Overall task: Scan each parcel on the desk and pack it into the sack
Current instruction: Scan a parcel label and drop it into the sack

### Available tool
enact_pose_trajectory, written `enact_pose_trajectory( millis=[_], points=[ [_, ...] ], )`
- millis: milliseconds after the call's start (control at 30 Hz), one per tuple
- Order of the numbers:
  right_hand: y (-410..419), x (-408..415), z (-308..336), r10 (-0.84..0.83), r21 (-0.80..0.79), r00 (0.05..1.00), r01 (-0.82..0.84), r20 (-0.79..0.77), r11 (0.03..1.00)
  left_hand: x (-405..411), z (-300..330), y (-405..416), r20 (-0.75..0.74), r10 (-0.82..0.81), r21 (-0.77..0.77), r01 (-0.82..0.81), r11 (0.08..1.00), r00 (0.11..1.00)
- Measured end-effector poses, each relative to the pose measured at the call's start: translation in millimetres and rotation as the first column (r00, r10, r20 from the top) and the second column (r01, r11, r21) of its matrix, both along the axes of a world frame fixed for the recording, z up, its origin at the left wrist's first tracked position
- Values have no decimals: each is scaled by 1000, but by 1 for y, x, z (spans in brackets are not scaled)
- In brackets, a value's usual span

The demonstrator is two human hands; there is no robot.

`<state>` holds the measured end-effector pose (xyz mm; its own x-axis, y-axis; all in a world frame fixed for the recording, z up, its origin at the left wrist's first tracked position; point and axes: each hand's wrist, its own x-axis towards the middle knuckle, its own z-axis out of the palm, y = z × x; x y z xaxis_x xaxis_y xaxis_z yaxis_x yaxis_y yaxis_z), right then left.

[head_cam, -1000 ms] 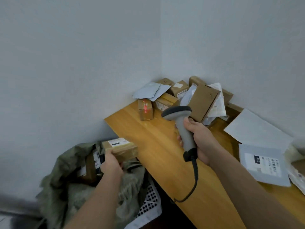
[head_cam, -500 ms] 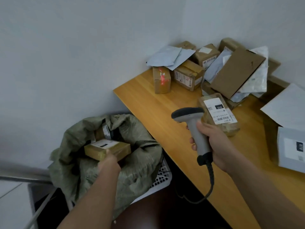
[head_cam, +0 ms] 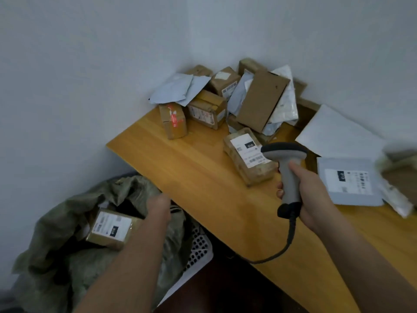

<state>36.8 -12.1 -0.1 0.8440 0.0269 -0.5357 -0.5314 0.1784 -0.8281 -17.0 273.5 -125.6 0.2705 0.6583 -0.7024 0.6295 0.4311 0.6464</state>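
Taped parcel [head_cam: 110, 229] lies label-up in the sack [head_cam: 67, 256] mouth, below the desk [head_cam: 203, 177] left edge; left hand [head_cam: 159, 205] above it (blurred, finger state can't tell). Right hand [head_cam: 309, 195] fingers wrapped around the scanner [head_cam: 286, 168]; best aim it squarely at the barcode of the labelled parcel [head_cam: 249, 155] mid-desk, then grab that one.

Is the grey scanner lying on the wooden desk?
No, the right hand holds the grey handheld scanner up above the wooden desk.
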Motion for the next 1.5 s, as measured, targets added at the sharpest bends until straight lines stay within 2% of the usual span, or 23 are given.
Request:
enact_pose_trajectory(
  millis=[133, 200, 300, 400, 467, 567, 700, 767, 900, 967, 1067, 1233, 1367, 1500],
  points=[
    [-59, 5, 13, -210, 2, 977, 210, 44, 978, 54, 29, -56, 15, -161, 50, 161, 986, 987],
    [-91, 4, 19, -294, -9, 954, 295, 63, 956, 81, 34, -93, 45, -300, 80, 296, 952, 953],
    [-136, 0, 25, -395, -32, 914, 399, 94, 916, 112, 42, -160, 138, -503, 133, 487, 863, 853],
    [-186, -4, 26, -463, -56, 878, 472, 121, 880, 132, 47, -240, 167, -663, 72, 662, 746, 730],
    [-218, -4, 21, -480, -64, 869, 489, 121, 870, 140, 46, -289, 192, -694, 5, 706, 708, 694],
    [-255, 1, 8, -501, -45, 860, 507, 92, 861, 149, 29, -349, 182, -683, -94, 704, 704, 707],
    [-293, 15, -17, -487, -18, 872, 489, 43, 872, 165, -7, -394, 131, -600, -162, 614, 773, 790],
    [-305, 22, -30, -454, -26, 891, 454, 12, 890, 171, -19, -406, 85, -577, -132, 584, 801, 812],
    [-320, 35, -51, -412, -36, 910, 411, -54, 911, 175, -41, -416, -71, -601, 77, 605, 792, 796],
    [-323, 39, -58, -393, -40, 916, 391, -74, 919, 172, -48, -416, -95, -582, 96, 589, 802, 808],
    [-324, 44, -67, -371, -54, 926, 368, -68, 928, 161, -44, -413, -19, -562, 40, 562, 826, 827],
    [-315, 51, -73, -378, -24, 924, 377, -51, 926, 136, -22, -398, 115, -453, -206, 468, 860, 884],
    [-294, 53, -68, -347, 1, 937, 347, -38, 938, 117, 4, -381, 260, -374, -326, 446, 834, 890],
    [-263, 49, -59, -326, 38, 945, 327, -31, 944, 102, 29, -370, 411, -282, -377, 443, 813, 867]
  ],
)
